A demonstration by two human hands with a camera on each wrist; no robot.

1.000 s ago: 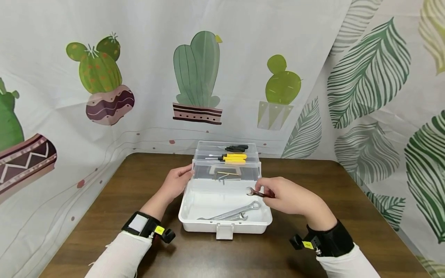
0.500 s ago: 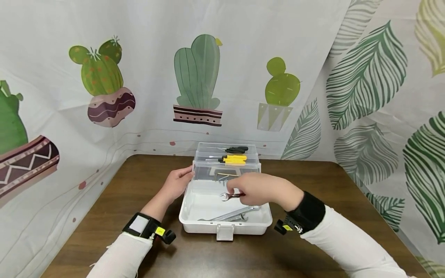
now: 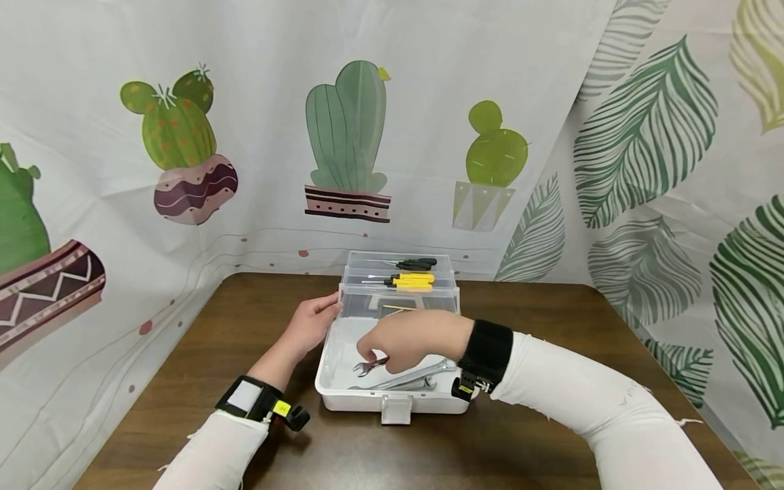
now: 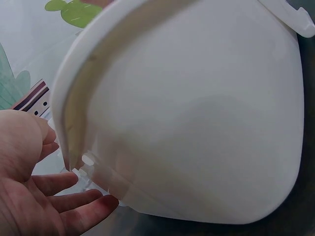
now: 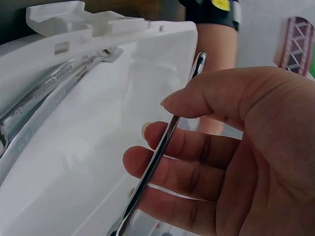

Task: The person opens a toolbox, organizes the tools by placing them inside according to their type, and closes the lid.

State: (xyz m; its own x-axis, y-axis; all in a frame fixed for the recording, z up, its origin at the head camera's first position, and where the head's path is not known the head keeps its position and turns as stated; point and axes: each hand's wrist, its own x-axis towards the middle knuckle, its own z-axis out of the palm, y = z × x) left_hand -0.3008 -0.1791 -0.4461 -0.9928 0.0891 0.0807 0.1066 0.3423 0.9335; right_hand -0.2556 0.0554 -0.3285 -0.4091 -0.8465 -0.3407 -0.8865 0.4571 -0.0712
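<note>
My right hand (image 3: 409, 338) is over the inside of a white toolbox (image 3: 327, 401) and pinches a shiny wrench (image 5: 156, 158) between thumb and fingers. The wrench's open-end head (image 3: 361, 369) points left in the head view. Below it, two larger silver wrenches (image 5: 47, 91) lie along the front wall of the box. My left hand (image 3: 311, 323) is at the back left corner, its fingertips touching the box near the raised lid. In the left wrist view the left fingers (image 4: 88, 214) are nearly straight against the corner, beside the white side wall.
Clear stepped trays (image 3: 355, 279) rise at the back of the toolbox. They hold yellow-handled screwdrivers (image 3: 413, 279), black-handled tools (image 3: 418, 263) and thin metal pieces. A latch (image 3: 396, 410) hangs at the front. The brown table (image 3: 245, 340) meets a patterned cloth behind.
My right hand has carried the wrench leftward from the box's right side and down into it, turning the wrench slightly. The left hand has stayed at the back corner.
</note>
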